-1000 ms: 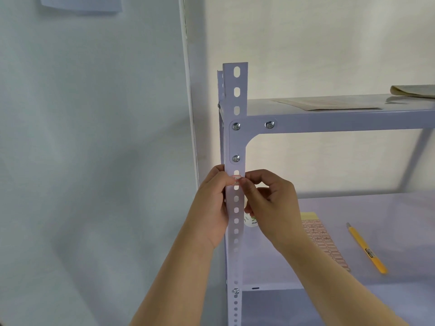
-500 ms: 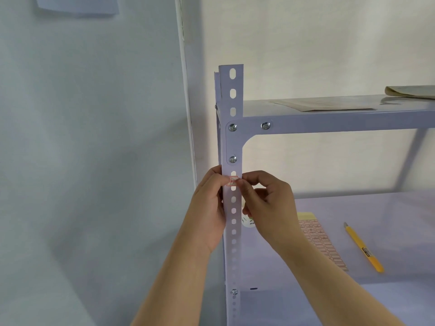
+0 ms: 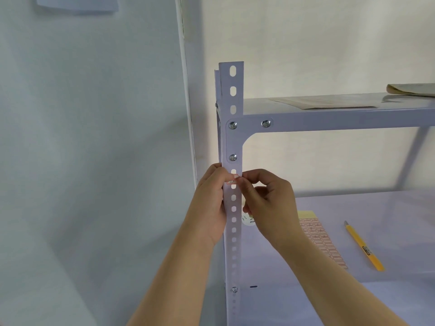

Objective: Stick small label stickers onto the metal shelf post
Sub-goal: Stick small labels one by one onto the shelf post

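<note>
Risk, crooked set: the sticker [image 3: 233,180] looks only part laid. If one end goes down before the other is level, I judge it will sit slanted on the post [image 3: 233,142].
Risk, over a hole: it sits in the narrow gap between two slots. A slip up or down would leave it bridging an opening with little metal to hold to.
Risk, lifting off: the right end looks raised off the metal. Glue may cling to the fingertip and pull the sticker back when the hand lets go.
Sticker position: front face of the post, just below the lower screw, between the two hands.
Left hand [image 3: 209,203]: curled round the post's left edge, fingertips [image 3: 223,178] touching the sticker's left end.
Right hand [image 3: 268,203]: thumb and forefinger closed in a pinch on the sticker's right end, other fingers curled, empty as far as I can see.
Spare stock: sticker sheet [image 3: 317,236] lies flat on the lower shelf [image 3: 388,220], well apart from the fingers.
</note>
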Available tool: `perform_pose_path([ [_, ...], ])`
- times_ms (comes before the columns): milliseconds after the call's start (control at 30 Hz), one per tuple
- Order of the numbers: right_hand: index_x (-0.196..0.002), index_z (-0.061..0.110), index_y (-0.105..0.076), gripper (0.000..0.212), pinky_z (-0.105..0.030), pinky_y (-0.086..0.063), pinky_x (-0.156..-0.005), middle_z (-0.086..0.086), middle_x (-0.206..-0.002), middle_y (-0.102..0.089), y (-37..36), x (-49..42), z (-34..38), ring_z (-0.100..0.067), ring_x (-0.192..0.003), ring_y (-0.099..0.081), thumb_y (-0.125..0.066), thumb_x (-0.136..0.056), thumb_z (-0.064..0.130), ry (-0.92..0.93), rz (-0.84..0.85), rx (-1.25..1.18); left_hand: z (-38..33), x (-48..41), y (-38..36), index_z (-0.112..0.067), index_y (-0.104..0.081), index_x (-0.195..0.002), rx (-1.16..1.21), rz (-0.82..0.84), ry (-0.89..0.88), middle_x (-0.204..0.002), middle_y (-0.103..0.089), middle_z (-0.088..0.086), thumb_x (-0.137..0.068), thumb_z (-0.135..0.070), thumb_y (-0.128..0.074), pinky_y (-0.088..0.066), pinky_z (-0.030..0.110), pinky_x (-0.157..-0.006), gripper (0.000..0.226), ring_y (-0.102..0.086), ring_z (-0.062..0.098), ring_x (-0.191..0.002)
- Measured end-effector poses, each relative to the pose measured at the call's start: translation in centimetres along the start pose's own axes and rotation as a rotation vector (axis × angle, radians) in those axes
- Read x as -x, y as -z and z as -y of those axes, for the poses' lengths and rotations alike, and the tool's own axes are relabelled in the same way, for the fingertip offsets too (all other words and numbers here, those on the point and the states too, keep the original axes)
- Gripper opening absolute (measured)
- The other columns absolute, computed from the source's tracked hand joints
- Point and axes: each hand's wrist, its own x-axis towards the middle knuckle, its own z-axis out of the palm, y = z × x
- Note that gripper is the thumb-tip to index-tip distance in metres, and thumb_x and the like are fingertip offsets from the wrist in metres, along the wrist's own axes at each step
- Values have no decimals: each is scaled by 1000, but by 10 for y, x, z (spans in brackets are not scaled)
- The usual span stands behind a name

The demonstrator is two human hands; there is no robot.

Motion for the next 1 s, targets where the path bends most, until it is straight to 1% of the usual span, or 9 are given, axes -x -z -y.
perform_pose_path([
  [67,-88,14,-70,10,-18,-42,-50,3,-70,-68,0,0,0,-14,-45,-57,-65,-96,17,2,-3,1,1,0,-2,2,-57,-112,-5,-30,-1,-101,-52,12,-79,-13,-54,-41,33,-56,37,-42,33,-81],
  [167,-87,17,-69,10,-18,-41,-49,7,-70,-66,0,1,0,-14,-45,-57,-65,-96,18,-2,-10,6,3,4,-2,-7,-62,-107,9,-27,-35,-93,-60,16,-89,2,-46,-42,29,-52,26,-52,29,-68],
  [267,-89,15,-70,9,-20,-43,-51,6,-71,-68,0,1,0,-14,-45,-58,-66,-96,19,-6,-6,11,4,4,4,0,-58,-114,36,8,-27,-98,-60,17,-91,-4,-49,-45,33,-58,26,-52,32,-78],
  [367,-89,15,-71,10,-23,-44,-53,4,-70,-68,0,1,-1,-15,-45,-58,-65,-96,20,-10,-8,8,4,4,7,0,-55,-127,27,6,-1,-105,-57,16,-84,-20,-58,-44,38,-67,47,-49,32,-91],
  [433,-89,15,-71,10,-22,-43,-53,6,-68,-67,0,0,0,-16,-46,-58,-65,-95,20,-11,-4,12,3,5,6,0,-56,-126,30,6,-9,-107,-57,17,-85,-22,-58,-47,38,-67,47,-51,33,-94],
  [533,-88,17,-70,9,-26,-44,-51,10,-71,-67,2,-2,4,-29,-50,-59,-65,-95,17,-11,37,-16,4,4,8,-2,-58,-128,8,14,-33,-109,-62,18,-90,-18,-54,-49,37,-65,42,-56,32,-95],
  [667,-87,16,-71,14,-22,-45,-48,8,-74,-70,4,-5,14,-16,-47,-57,-62,-97,11,-60,101,-124,3,3,6,0,-55,-130,-28,22,-46,-105,-56,18,-91,-17,-51,-46,38,-63,43,-50,30,-77],
  [800,-88,11,-70,13,-23,-44,-48,5,-71,-68,6,-5,17,-15,-46,-55,-61,-97,10,-70,127,-140,-1,3,1,8,-52,-116,-38,35,-27,-94,-46,17,-87,-13,-49,-44,35,-58,36,-45,28,-58],
  [1000,-86,17,-69,15,-22,-43,-47,7,-65,-65,3,-2,17,-14,-45,-55,-61,-97,12,-86,130,-148,-7,4,-3,6,-55,-110,-16,35,19,-102,-44,15,-84,-12,-47,-42,34,-54,32,-40,27,-57],
])
